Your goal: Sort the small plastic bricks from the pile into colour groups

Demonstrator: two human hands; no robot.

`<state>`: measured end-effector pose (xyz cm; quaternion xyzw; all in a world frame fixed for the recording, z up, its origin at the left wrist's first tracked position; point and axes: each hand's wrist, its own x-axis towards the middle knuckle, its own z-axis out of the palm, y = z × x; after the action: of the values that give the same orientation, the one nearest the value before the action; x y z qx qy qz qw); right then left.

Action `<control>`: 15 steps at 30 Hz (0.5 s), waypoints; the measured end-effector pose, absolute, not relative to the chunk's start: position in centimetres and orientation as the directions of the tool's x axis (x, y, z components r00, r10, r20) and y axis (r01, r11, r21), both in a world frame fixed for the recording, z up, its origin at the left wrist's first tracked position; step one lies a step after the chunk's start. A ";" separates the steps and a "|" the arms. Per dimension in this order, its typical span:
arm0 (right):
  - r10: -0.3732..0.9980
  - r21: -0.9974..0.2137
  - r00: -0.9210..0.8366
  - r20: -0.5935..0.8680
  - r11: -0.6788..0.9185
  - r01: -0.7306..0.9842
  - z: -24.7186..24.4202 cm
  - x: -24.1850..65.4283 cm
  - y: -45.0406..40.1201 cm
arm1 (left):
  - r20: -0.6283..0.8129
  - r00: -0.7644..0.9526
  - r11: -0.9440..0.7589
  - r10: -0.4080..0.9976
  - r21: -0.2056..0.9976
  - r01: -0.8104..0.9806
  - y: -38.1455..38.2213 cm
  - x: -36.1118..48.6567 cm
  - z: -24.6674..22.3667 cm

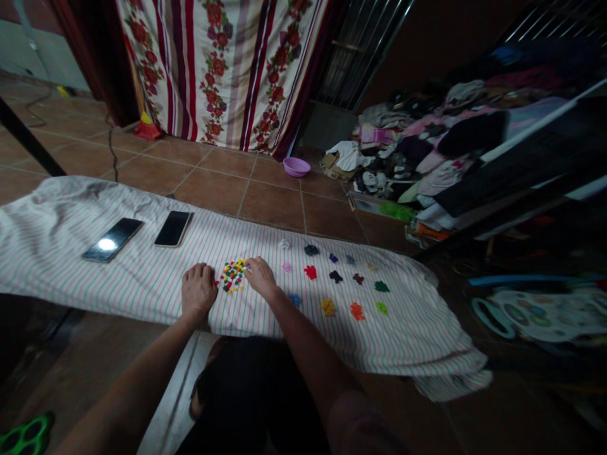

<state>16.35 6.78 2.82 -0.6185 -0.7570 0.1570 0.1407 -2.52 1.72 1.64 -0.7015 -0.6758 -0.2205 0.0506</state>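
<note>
A mixed cluster of small yellow, red, green and white pieces (233,276) lies on the striped cloth between my hands. My left hand (198,292) rests on the cloth at the cluster's left side, its fingers curled under; whatever they may hold is hidden. From the right, my right hand (260,277) reaches to the cluster's upper edge, thumb and fingers pinched together. A tiny pale bit shows at those fingertips, too small to name. Right of this hand are small single-colour heaps, among them red pieces (310,272), yellow pieces (327,308), orange pieces (357,311) and dark green pieces (382,287).
Two phones, one with a glare spot (112,240) and one dark (173,229), lie on the cloth (156,284) at left. Beyond its far edge, a purple basin (296,167) sits on the tiled floor. Clothes (427,139) are heaped at right, near a flowered curtain (227,69).
</note>
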 end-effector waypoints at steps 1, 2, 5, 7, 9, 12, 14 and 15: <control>0.980 -0.408 -0.197 0.018 0.187 0.894 2.9 16.3 6.7 | 0.378 -0.011 -0.083 0.926 0.231 0.969 1.7 -2.5 1.6; 0.981 -0.403 -0.196 0.017 0.186 0.896 3.0 16.2 6.6 | 0.379 -0.012 -0.084 0.925 0.235 0.968 1.7 -2.5 1.6; 0.981 -0.396 -0.190 0.030 0.187 0.899 3.0 16.1 6.3 | 0.384 -0.014 -0.082 0.923 0.234 0.969 1.7 -2.5 1.5; 0.981 -0.393 -0.190 0.046 0.192 0.899 2.9 16.0 6.2 | 0.386 -0.013 -0.081 0.922 0.228 0.970 1.8 -2.6 1.4; 0.979 -0.389 -0.195 0.057 0.201 0.899 2.8 15.9 6.0 | 0.389 -0.014 -0.078 0.921 0.220 0.972 1.8 -2.5 1.4; 0.978 -0.388 -0.199 0.065 0.208 0.898 2.8 15.9 5.8 | 0.387 -0.011 -0.075 0.922 0.205 0.976 1.8 -2.5 1.5; 0.976 -0.390 -0.203 0.076 0.216 0.895 2.7 15.9 5.6 | 0.383 -0.008 -0.075 0.924 0.202 0.976 1.7 -2.5 1.6; 0.975 -0.390 -0.207 0.086 0.224 0.893 2.7 15.9 5.5 | 0.379 -0.009 -0.075 0.925 0.205 0.976 1.7 -2.5 1.6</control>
<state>15.92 5.48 2.65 -0.6093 -0.7662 0.1288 0.1584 -2.51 1.71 1.62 -0.7015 -0.6775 -0.2127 0.0597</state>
